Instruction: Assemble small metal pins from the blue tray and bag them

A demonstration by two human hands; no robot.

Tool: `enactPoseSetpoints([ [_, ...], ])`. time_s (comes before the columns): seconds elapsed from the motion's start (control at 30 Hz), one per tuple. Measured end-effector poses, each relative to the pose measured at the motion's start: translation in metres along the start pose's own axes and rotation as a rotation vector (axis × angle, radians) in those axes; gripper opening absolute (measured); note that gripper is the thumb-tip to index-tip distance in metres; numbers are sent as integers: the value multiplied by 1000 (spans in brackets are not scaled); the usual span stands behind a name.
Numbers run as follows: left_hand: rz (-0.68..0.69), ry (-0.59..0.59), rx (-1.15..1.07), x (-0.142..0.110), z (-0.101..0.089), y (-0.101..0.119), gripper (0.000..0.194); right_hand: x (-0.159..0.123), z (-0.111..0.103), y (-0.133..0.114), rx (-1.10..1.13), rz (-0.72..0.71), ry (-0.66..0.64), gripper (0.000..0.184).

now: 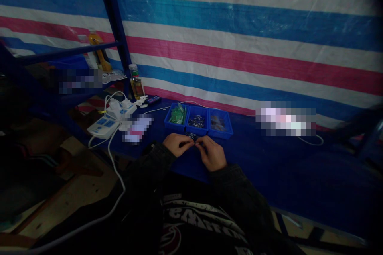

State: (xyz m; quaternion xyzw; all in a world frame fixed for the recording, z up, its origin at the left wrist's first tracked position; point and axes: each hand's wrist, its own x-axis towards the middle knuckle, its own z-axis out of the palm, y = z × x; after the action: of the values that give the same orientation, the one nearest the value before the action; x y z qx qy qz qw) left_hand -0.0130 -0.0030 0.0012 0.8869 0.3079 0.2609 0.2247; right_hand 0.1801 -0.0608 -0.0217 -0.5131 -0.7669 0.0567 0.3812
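My left hand [177, 143] and my right hand [213, 153] meet over the blue table [269, 167], fingers pinched together on a small thin part [194, 143] that is too small to name. Just beyond them stand three blue bins: the left bin [176, 116] holds green pieces, the middle bin [196, 121] small metal parts, the right bin [220, 123] dark pieces. Both arms wear dark sleeves.
A white power strip [111, 121] with cables lies at the left. A small bottle [137, 83] stands by a blue post [115, 28]. A striped tarp [239, 40] hangs behind the table. A white cable [311, 140] lies at the right.
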Motion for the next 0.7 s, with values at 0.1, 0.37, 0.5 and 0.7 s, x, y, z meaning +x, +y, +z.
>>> enactPoseSetpoints([
  [0.1,9,1,-7,0,0,-1,27,0,1,1,-20,-5,6,16],
  [0.37,-4,18,-3,-1,2,-2,25,0,2,2,-2,26,22,14],
  [0.5,-6,25,-7,-1,3,-2,25,0,0,1,-8,-7,-15,14],
  [0.7,-4,18,-2,-1,1,1,25,1,1,1,-43,11,8,17],
])
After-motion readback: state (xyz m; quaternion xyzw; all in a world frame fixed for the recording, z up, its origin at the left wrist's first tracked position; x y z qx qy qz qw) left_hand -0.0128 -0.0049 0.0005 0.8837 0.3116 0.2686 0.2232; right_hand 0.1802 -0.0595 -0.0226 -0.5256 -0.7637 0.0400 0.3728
